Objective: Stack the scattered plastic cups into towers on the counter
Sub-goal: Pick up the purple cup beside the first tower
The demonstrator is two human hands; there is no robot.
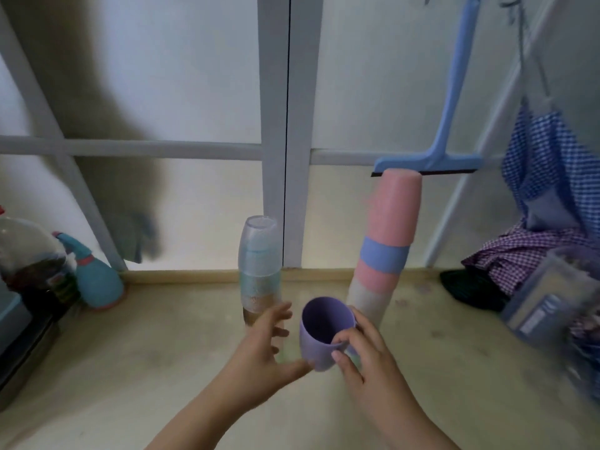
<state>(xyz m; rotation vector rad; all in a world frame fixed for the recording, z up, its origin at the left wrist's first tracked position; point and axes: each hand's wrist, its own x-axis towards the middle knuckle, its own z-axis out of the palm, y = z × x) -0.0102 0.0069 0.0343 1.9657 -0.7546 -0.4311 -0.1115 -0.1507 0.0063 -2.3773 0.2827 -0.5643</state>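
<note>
Right hand [367, 349] grips a purple cup [324, 332] at its rim, mouth tilted up. Left hand [263, 349] is open, fingers spread, thumb under the cup. Behind left hand: clear cup tower [259, 267]. Behind right hand: pink & blue tower [386, 248] on counter [130, 368].

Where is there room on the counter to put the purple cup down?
Bare counter stretches left of the left hand, between the teal spray bottle and the clear cup tower. A narrower gap lies between that tower and the pink-and-blue tower. The right side is crowded with checked cloths and a plastic box.
</note>
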